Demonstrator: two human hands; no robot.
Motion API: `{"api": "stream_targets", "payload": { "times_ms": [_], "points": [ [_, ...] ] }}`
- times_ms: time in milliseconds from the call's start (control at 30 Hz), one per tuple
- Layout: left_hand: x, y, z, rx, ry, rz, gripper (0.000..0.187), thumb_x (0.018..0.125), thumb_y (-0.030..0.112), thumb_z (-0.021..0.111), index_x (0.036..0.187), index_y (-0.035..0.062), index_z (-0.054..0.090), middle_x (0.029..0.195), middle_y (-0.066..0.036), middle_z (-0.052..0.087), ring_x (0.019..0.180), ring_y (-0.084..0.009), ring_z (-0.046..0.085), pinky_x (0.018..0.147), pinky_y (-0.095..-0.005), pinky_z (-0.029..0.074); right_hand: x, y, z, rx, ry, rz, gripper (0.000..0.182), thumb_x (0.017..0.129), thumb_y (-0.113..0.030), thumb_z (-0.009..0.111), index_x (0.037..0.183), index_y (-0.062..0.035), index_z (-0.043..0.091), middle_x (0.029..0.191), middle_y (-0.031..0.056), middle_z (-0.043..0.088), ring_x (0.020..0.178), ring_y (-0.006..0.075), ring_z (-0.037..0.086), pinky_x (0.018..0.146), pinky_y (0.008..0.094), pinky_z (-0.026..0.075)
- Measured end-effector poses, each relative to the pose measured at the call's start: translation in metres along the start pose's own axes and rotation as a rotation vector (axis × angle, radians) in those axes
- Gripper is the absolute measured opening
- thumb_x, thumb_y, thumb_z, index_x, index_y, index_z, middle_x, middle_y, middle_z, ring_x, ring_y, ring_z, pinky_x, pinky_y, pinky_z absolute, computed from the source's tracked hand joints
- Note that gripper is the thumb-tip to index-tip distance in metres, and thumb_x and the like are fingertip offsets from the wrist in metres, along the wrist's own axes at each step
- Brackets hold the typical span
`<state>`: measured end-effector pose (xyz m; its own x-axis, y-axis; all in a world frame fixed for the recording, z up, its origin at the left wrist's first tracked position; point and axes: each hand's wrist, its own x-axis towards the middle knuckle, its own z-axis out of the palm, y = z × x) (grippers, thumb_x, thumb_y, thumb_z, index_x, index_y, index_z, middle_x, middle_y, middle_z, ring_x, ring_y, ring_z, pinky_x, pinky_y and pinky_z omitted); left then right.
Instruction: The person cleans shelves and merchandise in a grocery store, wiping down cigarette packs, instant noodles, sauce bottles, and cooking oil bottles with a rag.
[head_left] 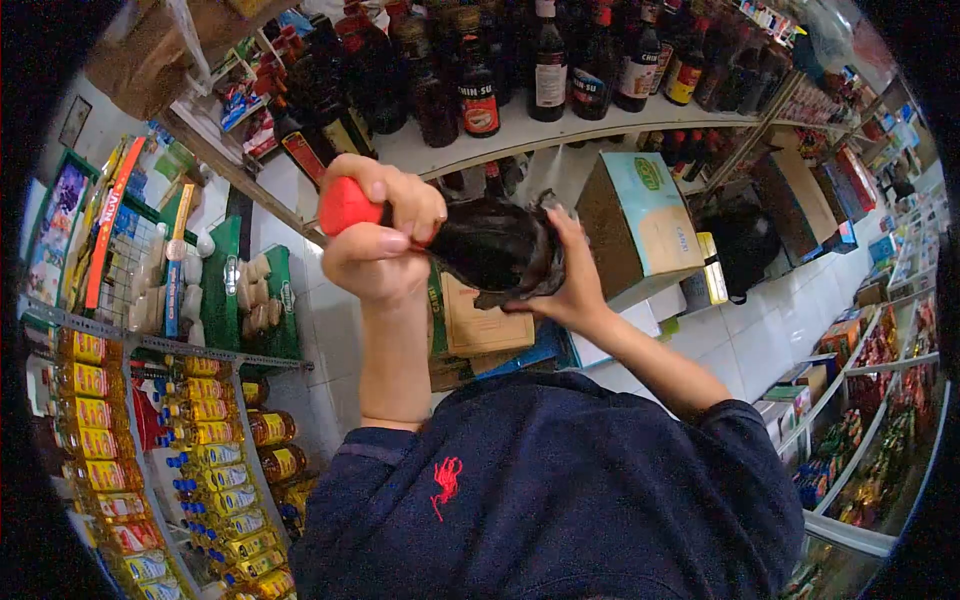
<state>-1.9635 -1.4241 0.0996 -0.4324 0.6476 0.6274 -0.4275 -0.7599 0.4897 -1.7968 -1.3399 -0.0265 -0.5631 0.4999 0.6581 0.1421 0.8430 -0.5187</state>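
A dark bottle [475,240] with a large red cap [350,206] is held tilted in front of my chest. My left hand [385,250] is closed around its neck, just at the cap. At the bottle's wide end, my right hand [572,275] grips a crumpled black cloth [541,255] with the thumb and fingers on either side. Whether this black material is cloth or thin plastic is hard to tell. The bottle's label is not visible.
Sauce bottles [548,75] line a white shelf [440,160] ahead. Below it are an open carton [660,220] and a brown box [485,315]. Oil bottles [95,415] fill the racks at left. Shelves with packets [865,420] stand at right.
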Motion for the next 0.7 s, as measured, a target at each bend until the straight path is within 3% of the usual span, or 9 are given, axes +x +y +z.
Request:
{"api": "stream_targets", "payload": {
  "times_ms": [33, 133, 200, 233, 300, 400, 533, 600, 700],
  "points": [
    [-0.003, -0.003, 0.005, 0.094, 0.035, -0.016, 0.028, 0.048, 0.008, 0.048, 0.074, 0.0056, 0.038, 0.048, -0.005, 0.036, 0.041, -0.0168, 0.035, 0.047, -0.0302, 0.036, 0.002, -0.009, 0.008, -0.057, 0.102, -0.065, 0.108, 0.043, -0.036, 0.082, 0.127, -0.0018, 0.023, 0.122, 0.0214, 0.036, 0.115, 0.0385, 0.035, 0.096, 0.0452, 0.028],
    [-0.009, -0.017, 0.021, 0.213, 0.145, -0.031, 0.029, 0.049, 0.008, 0.048, 0.076, 0.0055, 0.039, 0.050, -0.006, 0.036, 0.043, -0.0170, 0.034, 0.048, -0.0297, 0.034, 0.021, -0.026, 0.013, -0.030, 0.245, -0.251, 0.109, 0.044, -0.039, 0.081, 0.127, -0.0013, 0.021, 0.122, 0.0220, 0.036, 0.113, 0.0389, 0.038, 0.094, 0.0481, 0.031],
    [-0.014, -0.023, 0.028, 0.327, 0.244, -0.064, 0.030, 0.048, 0.008, 0.048, 0.076, 0.0044, 0.039, 0.049, -0.006, 0.036, 0.044, -0.0170, 0.036, 0.048, -0.0293, 0.034, 0.035, -0.044, 0.005, -0.063, 0.258, -0.259, 0.099, 0.049, -0.031, 0.080, 0.124, 0.0008, 0.025, 0.117, 0.0219, 0.043, 0.107, 0.0376, 0.045, 0.091, 0.0465, 0.035],
    [-0.019, -0.027, 0.030, 0.306, 0.175, -0.041, 0.025, 0.049, 0.000, 0.051, 0.073, -0.0001, 0.045, 0.056, -0.006, 0.046, 0.048, -0.0134, 0.046, 0.050, -0.0226, 0.039, 0.041, -0.049, 0.003, -0.048, 0.237, -0.272, 0.092, 0.050, -0.026, 0.077, 0.123, 0.0000, 0.028, 0.115, 0.0203, 0.044, 0.107, 0.0353, 0.045, 0.091, 0.0450, 0.036],
    [-0.027, -0.029, 0.032, 0.319, 0.151, -0.102, 0.024, 0.048, 0.000, 0.052, 0.071, 0.0000, 0.045, 0.057, -0.006, 0.047, 0.048, -0.0125, 0.045, 0.051, -0.0225, 0.039, 0.046, -0.058, -0.002, -0.003, 0.184, -0.244, 0.081, 0.051, -0.016, 0.072, 0.120, 0.0000, 0.034, 0.111, 0.0175, 0.049, 0.102, 0.0318, 0.049, 0.090, 0.0417, 0.038],
    [-0.026, -0.030, 0.030, 0.277, 0.129, -0.093, 0.023, 0.048, 0.000, 0.052, 0.070, -0.0001, 0.045, 0.055, -0.005, 0.046, 0.047, -0.0125, 0.044, 0.050, -0.0229, 0.039, 0.041, -0.054, -0.002, 0.010, 0.188, -0.288, 0.078, 0.050, -0.016, 0.072, 0.118, 0.0001, 0.036, 0.113, 0.0176, 0.048, 0.100, 0.0320, 0.050, 0.088, 0.0423, 0.039],
    [-0.022, -0.026, 0.020, 0.125, 0.170, -0.139, 0.024, 0.047, 0.000, 0.052, 0.070, -0.0003, 0.045, 0.054, -0.006, 0.045, 0.046, -0.0130, 0.044, 0.049, -0.0239, 0.039, 0.021, -0.043, -0.002, -0.030, 0.189, -0.218, 0.080, 0.053, -0.027, 0.076, 0.117, 0.0002, 0.037, 0.113, 0.0205, 0.047, 0.103, 0.0351, 0.048, 0.088, 0.0431, 0.038],
    [-0.021, -0.024, 0.029, 0.242, 0.206, -0.149, 0.029, 0.046, 0.005, 0.050, 0.073, 0.0037, 0.039, 0.049, -0.007, 0.040, 0.040, -0.0169, 0.037, 0.047, -0.0275, 0.035, 0.011, -0.034, -0.001, 0.002, 0.217, -0.235, 0.084, 0.052, -0.033, 0.077, 0.118, 0.0000, 0.036, 0.115, 0.0219, 0.044, 0.105, 0.0371, 0.046, 0.089, 0.0433, 0.037],
    [-0.028, -0.024, 0.042, 0.400, -0.052, -0.287, 0.029, 0.045, 0.000, 0.055, 0.071, 0.0027, 0.042, 0.052, -0.007, 0.046, 0.046, -0.0149, 0.044, 0.049, -0.0245, 0.037, 0.009, -0.040, -0.011, 0.015, 0.157, -0.108, 0.084, 0.051, -0.031, 0.077, 0.117, -0.0009, 0.036, 0.114, 0.0214, 0.045, 0.104, 0.0377, 0.046, 0.089, 0.0419, 0.038]
  ]
}}
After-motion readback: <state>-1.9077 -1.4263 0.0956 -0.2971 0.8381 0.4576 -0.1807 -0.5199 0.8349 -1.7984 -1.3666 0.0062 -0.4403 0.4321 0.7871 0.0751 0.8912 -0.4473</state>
